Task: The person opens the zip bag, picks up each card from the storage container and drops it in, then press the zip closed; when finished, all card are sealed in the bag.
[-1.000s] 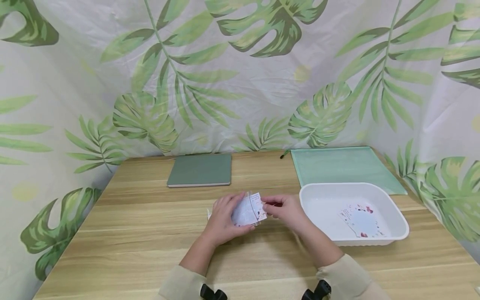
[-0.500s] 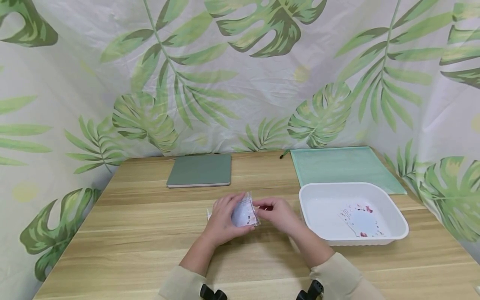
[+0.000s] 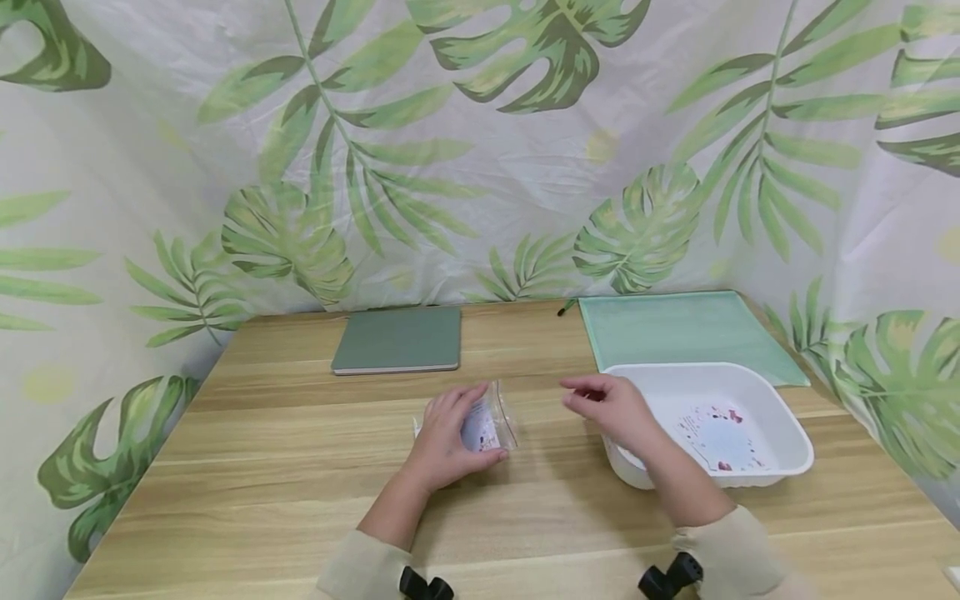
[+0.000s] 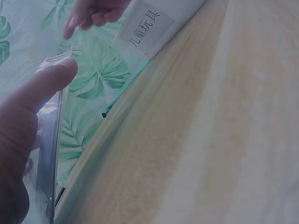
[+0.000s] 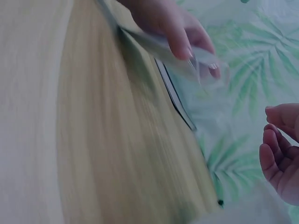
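Note:
My left hand (image 3: 444, 437) grips a clear zip bag (image 3: 501, 417) between thumb and fingers, over the middle of the table. Inside the bag sits a flat piece printed with small red flowers (image 3: 482, 432), partly hidden by the hand. The bag's open-looking end points right, and in the left wrist view its clear film (image 4: 44, 116) stands on edge behind the thumb. My right hand (image 3: 617, 408) is apart from the bag, in front of the white basin's left end. Its fingers curl loosely in the right wrist view, with nothing between fingertips and thumb.
A white plastic basin (image 3: 705, 368) stands at the right, a floral print (image 3: 723, 437) on its floor and a paper label (image 4: 144, 28) on its side. Behind it lies a mint-green pouch (image 3: 667, 329) with a dark-tipped pull (image 3: 567, 307). A grey-green notebook (image 3: 397, 340) lies at the back left.
My right hand has left the bag's end and moved right to the basin. The printed card edge that stuck out of the bag is now inside. My left hand has kept its hold.

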Demonstrator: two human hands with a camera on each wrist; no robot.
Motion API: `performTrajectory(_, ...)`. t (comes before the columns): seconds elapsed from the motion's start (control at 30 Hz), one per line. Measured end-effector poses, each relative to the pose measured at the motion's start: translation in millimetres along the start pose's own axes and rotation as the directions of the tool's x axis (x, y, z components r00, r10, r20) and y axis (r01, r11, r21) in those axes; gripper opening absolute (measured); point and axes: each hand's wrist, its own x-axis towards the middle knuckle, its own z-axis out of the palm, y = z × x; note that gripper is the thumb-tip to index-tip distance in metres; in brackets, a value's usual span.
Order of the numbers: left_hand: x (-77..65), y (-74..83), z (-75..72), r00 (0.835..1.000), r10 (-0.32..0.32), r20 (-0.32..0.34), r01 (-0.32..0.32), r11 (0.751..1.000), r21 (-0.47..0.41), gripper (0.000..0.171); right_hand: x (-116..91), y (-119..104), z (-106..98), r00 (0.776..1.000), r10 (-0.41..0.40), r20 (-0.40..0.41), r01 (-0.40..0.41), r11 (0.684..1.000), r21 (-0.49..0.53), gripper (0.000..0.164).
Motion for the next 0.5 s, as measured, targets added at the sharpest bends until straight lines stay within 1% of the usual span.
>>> performTrajectory(0.13,0.3,0.1,0.6,1.0,-0.006,0.005,0.006,1.0,0.002,0.094,-4.8,13.7,-34.9,0.999,0.007,-0.044,-0.011,0.996,-0.09,0.031)
performTrajectory(0.27,0.8,0.3,0.2,1.0,-0.016,0.017,0.016,1.0,-0.002,0.094,-9.7,27.2,-66.9,0.995,0.067,-0.067,-0.078,0.982,-0.174,0.038)
performTrajectory(0.37,0.8,0.7,-0.4,0.999,-0.021,0.024,0.021,1.0,-0.004,0.093,-13.9,38.2,-86.4,0.991,0.121,-0.064,-0.132,0.968,-0.215,0.043)
performTrajectory(0.5,0.6,1.0,-0.5,0.999,-0.024,0.025,0.025,1.0,-0.007,0.093,-19.3,54.4,-105.2,0.986,0.154,-0.062,-0.165,0.952,-0.257,0.044)
